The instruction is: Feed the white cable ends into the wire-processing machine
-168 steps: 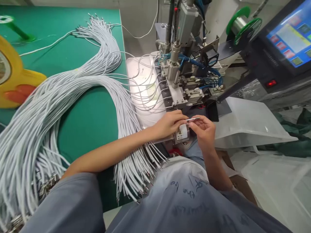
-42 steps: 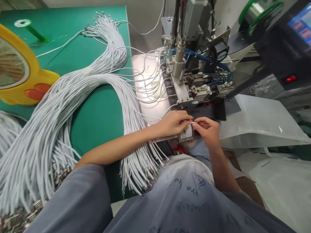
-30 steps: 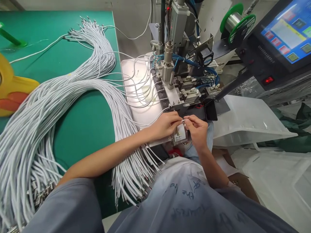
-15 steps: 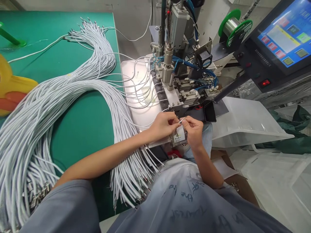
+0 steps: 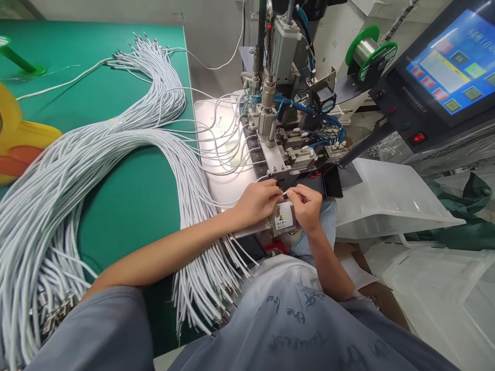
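Between my fingers, at the front of the machine [image 5: 266, 118], is the end of a thin white cable [image 5: 285, 192]. My left hand [image 5: 258, 201] pinches it from the left, and my right hand [image 5: 307, 203] pinches its tip from the right. Both hands are closed, and the fingertips almost meet. A block with a yellow-and-white warning label [image 5: 284, 215] sits just under them. A thick bundle of white cables [image 5: 135, 135] curves across the green mat [image 5: 127, 196], its loose ends hanging beside my left forearm. Several single cables run from the bundle into the machine's side.
A spool of silvery wire [image 5: 365, 53] with green flanges stands behind the machine. To the right is a lit touchscreen [image 5: 454, 67] on an arm. White plastic bins [image 5: 398, 198] stand at the lower right. A yellow object [image 5: 27, 136] lies at the left edge.
My two hands have come slightly closer together, and less of the cable shows between them. The whole view has shifted a little.
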{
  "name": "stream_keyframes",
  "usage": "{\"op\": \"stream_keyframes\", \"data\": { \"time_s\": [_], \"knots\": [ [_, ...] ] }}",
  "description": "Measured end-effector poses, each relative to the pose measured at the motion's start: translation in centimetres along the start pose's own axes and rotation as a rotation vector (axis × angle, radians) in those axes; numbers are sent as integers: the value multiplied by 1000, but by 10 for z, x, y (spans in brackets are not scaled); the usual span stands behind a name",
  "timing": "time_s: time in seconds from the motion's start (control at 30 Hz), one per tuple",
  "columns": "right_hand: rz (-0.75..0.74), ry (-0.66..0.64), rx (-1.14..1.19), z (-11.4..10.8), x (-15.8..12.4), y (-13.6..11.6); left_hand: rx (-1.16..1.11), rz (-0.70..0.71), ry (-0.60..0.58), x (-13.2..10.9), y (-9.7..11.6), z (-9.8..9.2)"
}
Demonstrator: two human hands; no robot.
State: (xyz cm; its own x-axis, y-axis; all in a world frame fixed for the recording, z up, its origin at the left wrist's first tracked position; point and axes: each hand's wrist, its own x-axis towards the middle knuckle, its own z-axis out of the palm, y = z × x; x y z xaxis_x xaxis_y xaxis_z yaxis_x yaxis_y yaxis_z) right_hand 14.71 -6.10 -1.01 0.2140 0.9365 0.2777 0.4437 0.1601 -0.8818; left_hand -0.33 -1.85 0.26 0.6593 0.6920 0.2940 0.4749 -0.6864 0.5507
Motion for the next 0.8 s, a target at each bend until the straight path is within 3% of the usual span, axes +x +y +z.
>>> {"op": "stream_keyframes", "data": {
  "time_s": [0.13, 0.4, 0.63, 0.8],
  "knots": [
    [62, 91, 101, 6, -2, 6, -47, 37, -48, 1, 0, 1],
    [173, 41, 146, 4, 0, 17, 140, 95, -198, 7, -6, -1],
    [283, -44, 172, 3, 13, 45, 364, 19, -361, 13, -14, 0],
    [406, -158, 279, 6, 18, 53, 412, -18, -403, 13, -13, 0]
  ]
}}
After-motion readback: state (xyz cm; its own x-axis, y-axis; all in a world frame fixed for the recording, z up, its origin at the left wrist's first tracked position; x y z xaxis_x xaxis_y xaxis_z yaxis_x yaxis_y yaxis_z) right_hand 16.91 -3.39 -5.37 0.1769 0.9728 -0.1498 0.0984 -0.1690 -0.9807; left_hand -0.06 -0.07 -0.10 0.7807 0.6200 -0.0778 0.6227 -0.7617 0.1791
